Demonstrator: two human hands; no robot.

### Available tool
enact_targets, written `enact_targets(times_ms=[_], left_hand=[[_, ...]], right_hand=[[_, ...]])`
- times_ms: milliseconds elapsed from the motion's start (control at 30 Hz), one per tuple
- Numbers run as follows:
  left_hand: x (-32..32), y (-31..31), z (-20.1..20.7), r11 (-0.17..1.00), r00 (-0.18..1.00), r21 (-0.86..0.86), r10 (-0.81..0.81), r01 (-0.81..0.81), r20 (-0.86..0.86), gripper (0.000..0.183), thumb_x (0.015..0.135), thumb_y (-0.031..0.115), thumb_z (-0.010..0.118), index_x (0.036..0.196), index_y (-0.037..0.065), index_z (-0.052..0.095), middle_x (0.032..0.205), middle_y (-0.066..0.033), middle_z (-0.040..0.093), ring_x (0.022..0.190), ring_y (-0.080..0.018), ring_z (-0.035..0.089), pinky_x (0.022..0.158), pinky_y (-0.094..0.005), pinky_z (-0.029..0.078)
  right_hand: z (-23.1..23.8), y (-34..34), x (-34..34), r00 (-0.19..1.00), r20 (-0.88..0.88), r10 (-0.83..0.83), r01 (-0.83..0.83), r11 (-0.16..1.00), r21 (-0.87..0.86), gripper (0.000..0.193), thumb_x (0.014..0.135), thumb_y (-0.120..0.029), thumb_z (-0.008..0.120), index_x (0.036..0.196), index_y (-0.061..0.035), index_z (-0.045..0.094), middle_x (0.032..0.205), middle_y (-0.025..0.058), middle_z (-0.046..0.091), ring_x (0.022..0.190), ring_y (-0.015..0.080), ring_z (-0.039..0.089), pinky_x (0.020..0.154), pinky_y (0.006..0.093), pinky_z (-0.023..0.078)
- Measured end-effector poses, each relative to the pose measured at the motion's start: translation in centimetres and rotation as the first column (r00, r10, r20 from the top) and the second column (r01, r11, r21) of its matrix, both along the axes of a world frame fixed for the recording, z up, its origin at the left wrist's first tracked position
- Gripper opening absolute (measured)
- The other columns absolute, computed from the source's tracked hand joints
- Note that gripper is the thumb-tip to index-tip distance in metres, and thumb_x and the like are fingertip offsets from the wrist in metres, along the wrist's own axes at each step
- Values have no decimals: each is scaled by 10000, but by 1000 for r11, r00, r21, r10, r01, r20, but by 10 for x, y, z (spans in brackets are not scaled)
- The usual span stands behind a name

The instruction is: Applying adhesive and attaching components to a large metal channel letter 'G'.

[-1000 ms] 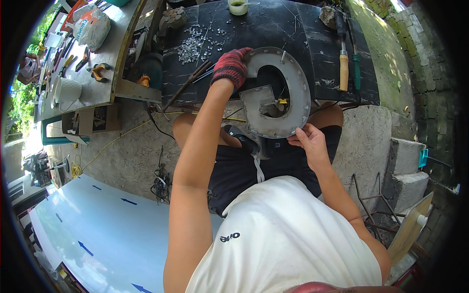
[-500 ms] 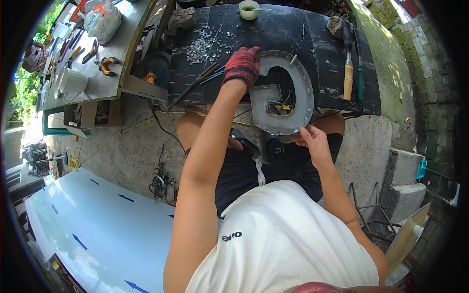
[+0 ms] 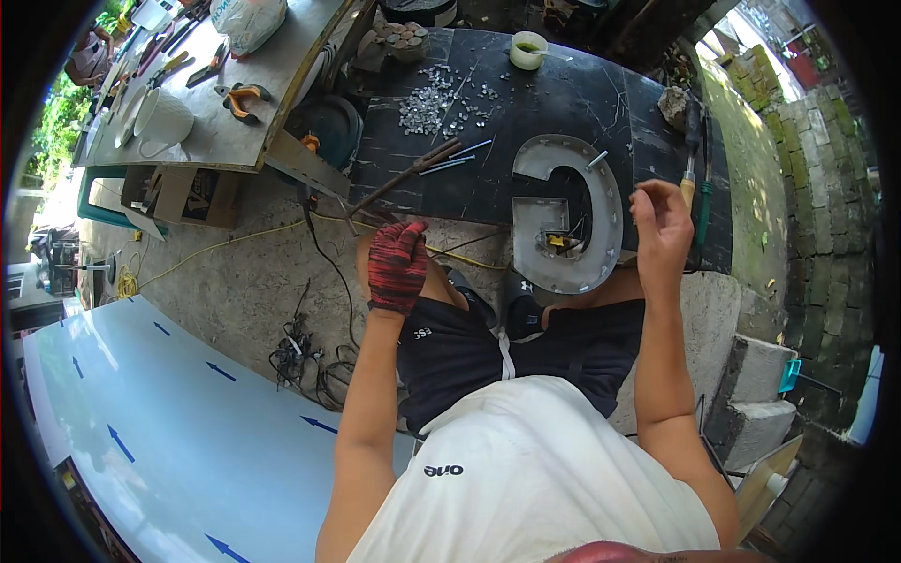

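A grey metal channel letter [image 3: 601, 216], with small tabs along its inner wall, lies flat on the dark table, its near end jutting past the edge. A short pale rod [image 3: 598, 159] stands up at its upper right. My left hand [image 3: 396, 269], in a red-and-black knit glove, hovers above my left knee, apart from the letter. Its fingers are curled and whatever they may hold is hidden. To the right of the letter, my bare right hand [image 3: 664, 225] is raised with thumb and fingertips drawn together; anything between them is too small to make out.
Loose shiny metal bits [image 3: 436, 105] lie near rods [image 3: 455, 165] on the black marbled table [image 3: 469, 199]. A pale cup [image 3: 528, 52] stands at its far edge. Wooden-handled [image 3: 688, 190] and green-handled [image 3: 701, 228] tools lie right. Pliers [image 3: 242, 101] rest on the left table. Cables [image 3: 298, 355] cover floor.
My left hand has drawn back from the letter toward my knee. My right hand has let go of the letter's near edge and risen to its right. The view has shifted.
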State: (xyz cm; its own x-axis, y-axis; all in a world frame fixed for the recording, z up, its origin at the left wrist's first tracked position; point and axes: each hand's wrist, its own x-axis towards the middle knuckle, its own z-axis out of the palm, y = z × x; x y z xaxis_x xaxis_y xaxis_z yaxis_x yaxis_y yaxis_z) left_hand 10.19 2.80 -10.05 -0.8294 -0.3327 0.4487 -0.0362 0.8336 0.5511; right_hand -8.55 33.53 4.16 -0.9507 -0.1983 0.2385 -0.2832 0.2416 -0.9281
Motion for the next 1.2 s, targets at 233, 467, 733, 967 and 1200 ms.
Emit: enact_targets(times_ms=[233, 467, 733, 967, 1200], left_hand=[[-2, -9, 0, 993, 995, 103, -64, 56, 76, 248, 872, 55, 713, 1120, 77, 723, 960, -130, 688, 954, -344, 644, 857, -434, 516], [-6, -6, 6, 942, 999, 335, -36, 21, 40, 188, 882, 75, 722, 1068, 70, 748, 973, -130, 704, 934, -325, 667, 824, -402, 534], [-9, -8, 4, 932, 1000, 363, -5, 0, 14, 183, 881, 91, 729, 1061, 72, 753, 967, -126, 711, 933, -318, 679, 819, -395, 544], [-12, -8, 3, 930, 1000, 367, -8, 0, 19, 179, 877, 94, 730, 1054, 72, 754, 982, -126, 717, 936, -317, 678, 824, -395, 545], [-15, -6, 6, 927, 1000, 375, -2, -3, 12, 172, 882, 99, 727, 1049, 75, 761, 988, -124, 725, 945, -316, 681, 830, -395, 545]], right_hand=[[15, -127, -50, 926, 12, 378, -359, 867, 347, 162, 940, -124, 678, 1038, 4, 690, 930, 105, 716, 845, 192, 687, 808, 312, 536], [-41, -198, -117, 895, -11, 446, -324, 668, 670, 218, 899, -160, 667, 1042, -14, 741, 1036, 191, 745, 1017, 364, 706, 912, 437, 545], [-67, -236, -136, 884, 64, 463, -316, 491, 812, 195, 857, -163, 695, 993, -46, 772, 1047, 180, 752, 1038, 356, 706, 928, 441, 548], [-67, -241, -128, 894, 38, 446, -266, 462, 846, 208, 825, -210, 762, 960, -52, 775, 1060, 172, 746, 1069, 351, 692, 952, 434, 533], [-75, -242, -129, 870, -68, 489, -181, 444, 878, 192, 824, -193, 740, 952, -52, 766, 1073, 181, 728, 1076, 356, 682, 960, 444, 526]])
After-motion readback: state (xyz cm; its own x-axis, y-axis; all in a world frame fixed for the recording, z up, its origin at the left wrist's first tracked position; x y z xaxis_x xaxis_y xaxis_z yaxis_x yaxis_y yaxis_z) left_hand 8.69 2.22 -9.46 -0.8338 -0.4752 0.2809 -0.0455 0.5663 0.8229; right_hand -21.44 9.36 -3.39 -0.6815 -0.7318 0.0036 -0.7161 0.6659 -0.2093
